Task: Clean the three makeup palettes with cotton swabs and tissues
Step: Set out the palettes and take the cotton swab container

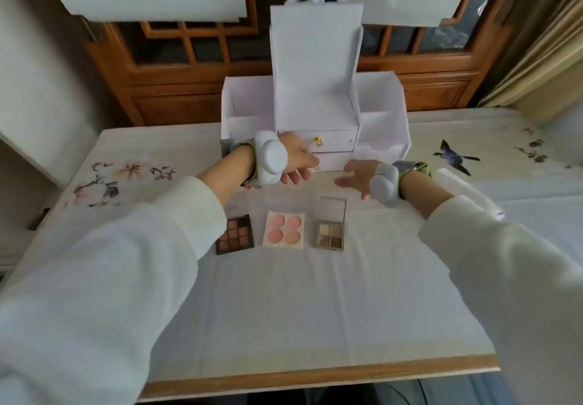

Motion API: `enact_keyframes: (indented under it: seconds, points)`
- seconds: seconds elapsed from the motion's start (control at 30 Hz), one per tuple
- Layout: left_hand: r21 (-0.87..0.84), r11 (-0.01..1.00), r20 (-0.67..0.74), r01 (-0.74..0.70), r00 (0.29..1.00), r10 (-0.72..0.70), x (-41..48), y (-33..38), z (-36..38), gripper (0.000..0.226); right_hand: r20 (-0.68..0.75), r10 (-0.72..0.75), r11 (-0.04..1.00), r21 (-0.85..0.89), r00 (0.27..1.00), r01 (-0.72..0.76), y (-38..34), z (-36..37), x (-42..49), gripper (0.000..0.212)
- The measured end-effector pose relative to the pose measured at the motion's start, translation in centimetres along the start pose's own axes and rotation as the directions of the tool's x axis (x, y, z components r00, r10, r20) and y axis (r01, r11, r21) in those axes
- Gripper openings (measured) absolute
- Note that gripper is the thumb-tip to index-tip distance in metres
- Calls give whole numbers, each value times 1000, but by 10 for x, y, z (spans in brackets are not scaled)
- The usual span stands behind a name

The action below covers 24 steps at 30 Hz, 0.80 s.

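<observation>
Three open makeup palettes lie in a row on the white cloth: a dark brown palette (235,235) at left, a pink palette (284,229) with round pans in the middle, and a beige palette (331,231) with a clear lid at right. Beyond them, my left hand (298,160) reaches at the lower drawer of a white cosmetic organiser (315,114), fingers relaxed and holding nothing I can see. My right hand (355,176) hovers just right of it with fingers spread, empty. Both wrists wear grey devices. No cotton swabs or tissues are visible.
The organiser has side compartments and a raised lid, and stands at the table's back against a wooden lattice window. An embroidered cloth (126,180) with flowers and a bird covers the table. The table's wooden front edge (315,376) runs below.
</observation>
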<state>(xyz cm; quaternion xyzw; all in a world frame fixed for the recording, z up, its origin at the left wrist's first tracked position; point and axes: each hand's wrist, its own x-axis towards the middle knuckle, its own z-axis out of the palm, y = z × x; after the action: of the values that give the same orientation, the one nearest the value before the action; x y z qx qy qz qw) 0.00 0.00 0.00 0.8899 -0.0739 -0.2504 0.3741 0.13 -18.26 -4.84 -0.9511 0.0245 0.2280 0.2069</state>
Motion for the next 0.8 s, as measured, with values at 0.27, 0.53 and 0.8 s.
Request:
enact_keyframes:
  seconds: [0.27,0.53,0.8]
  points:
    - [-8,997,-28,-77,997,76,1,-34,37,18,-46,-68,998,-21,997,67,16,49,0,35]
    - [-242,970,-87,-16,996,-5,-32,-45,71,24,-155,-79,969,222,985,113,37,73,-11,24]
    - [-536,844,-147,26,982,-123,-51,-54,87,50,-221,-83,910,380,972,164,40,68,-38,14]
